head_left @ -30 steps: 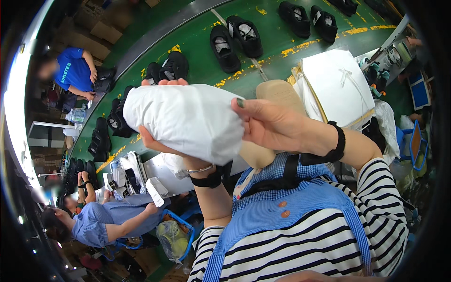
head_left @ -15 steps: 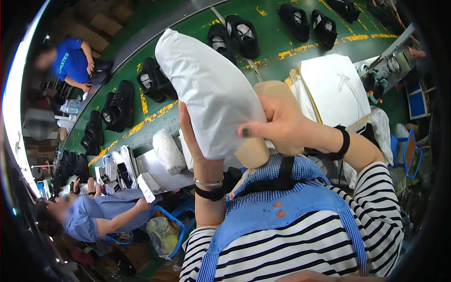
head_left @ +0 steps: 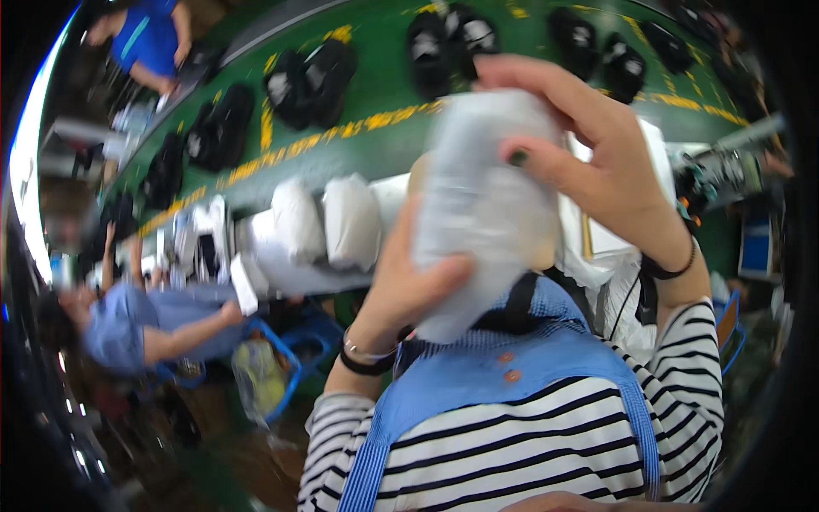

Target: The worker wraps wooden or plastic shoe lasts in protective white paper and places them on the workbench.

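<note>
Both my hands hold a white wrapped bundle (head_left: 478, 200) in front of my chest, blurred by motion; what lies inside is hidden. My left hand (head_left: 414, 286) grips its lower left side, the thumb lying across the near face. Over the upper right end curl the fingers of my right hand (head_left: 593, 145), with the thumb pressed on the face. Part of a beige piece (head_left: 418, 173) peeks out behind the bundle. On the white work surface to the left lie two similar bundles, one rounded (head_left: 297, 220) and one more upright (head_left: 351, 222).
Black shoes (head_left: 429, 55) stand in pairs along the green conveyor (head_left: 375, 81). White sheets (head_left: 610, 243) are stacked at my right. A person in grey-blue (head_left: 183, 328) holds a white box (head_left: 245, 283) at left, near a blue stool (head_left: 294, 363). Another person (head_left: 149, 43) works across the conveyor.
The bundle has turned more upright and shifted right and down. My right hand has moved up to its upper end; my left thumb has come onto its near face. The view has shifted.
</note>
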Tool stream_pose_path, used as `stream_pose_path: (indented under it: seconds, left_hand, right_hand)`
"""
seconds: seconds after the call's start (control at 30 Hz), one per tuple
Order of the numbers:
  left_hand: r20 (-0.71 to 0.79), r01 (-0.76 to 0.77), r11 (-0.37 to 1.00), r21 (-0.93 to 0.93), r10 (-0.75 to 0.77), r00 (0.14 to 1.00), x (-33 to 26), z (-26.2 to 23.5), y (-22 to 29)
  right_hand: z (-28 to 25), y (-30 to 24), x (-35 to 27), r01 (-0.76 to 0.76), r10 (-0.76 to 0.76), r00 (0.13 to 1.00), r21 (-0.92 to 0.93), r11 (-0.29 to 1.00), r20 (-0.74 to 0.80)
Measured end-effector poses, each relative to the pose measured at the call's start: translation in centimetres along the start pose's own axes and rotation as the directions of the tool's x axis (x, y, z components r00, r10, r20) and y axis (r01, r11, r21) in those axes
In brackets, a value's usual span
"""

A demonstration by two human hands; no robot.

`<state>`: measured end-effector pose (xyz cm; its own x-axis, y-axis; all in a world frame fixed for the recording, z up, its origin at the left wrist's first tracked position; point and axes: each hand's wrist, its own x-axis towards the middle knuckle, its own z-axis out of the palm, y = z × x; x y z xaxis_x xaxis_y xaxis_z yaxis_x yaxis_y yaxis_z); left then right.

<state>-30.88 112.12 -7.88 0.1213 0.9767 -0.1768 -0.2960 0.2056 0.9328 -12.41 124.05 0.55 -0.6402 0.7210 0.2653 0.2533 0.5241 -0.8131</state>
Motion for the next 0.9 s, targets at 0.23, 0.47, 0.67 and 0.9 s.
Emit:
stream_pose_path:
  seconds: [0.23, 0.47, 0.67, 0.9]
  left_hand:
    - [-0.082, 0.088, 0.996, -0.020, -0.089, 0.993, -0.3, 1.2, -1.3]
    - [-0.751, 0.282, 0.925, 0.255, 0.006, 0.660, -0.2, -17.0, -5.6]
    - [-0.730, 0.429, 0.873, 0.234, -0.134, 0.670, 1.1, -22.4, -9.9]
    - [-0.709, 0.617, 0.741, 0.264, -0.285, 0.645, 2.6, -22.5, -10.1]
  right_hand:
    - [0.2, 2.3, 0.4, -0.331, 0.271, 0.915, 0.174, 0.927, 0.298]
    - [1.5, 2.8, 1.0, -0.107, 0.102, 0.949, 0.003, 0.994, 0.297]
    - [3.4, 2.4, -0.2, -0.195, 0.199, 0.943, -0.042, 0.980, 0.266]
    - [2.3, 3.6, -1.7, -0.274, 0.284, 0.938, -0.080, 0.959, 0.199]
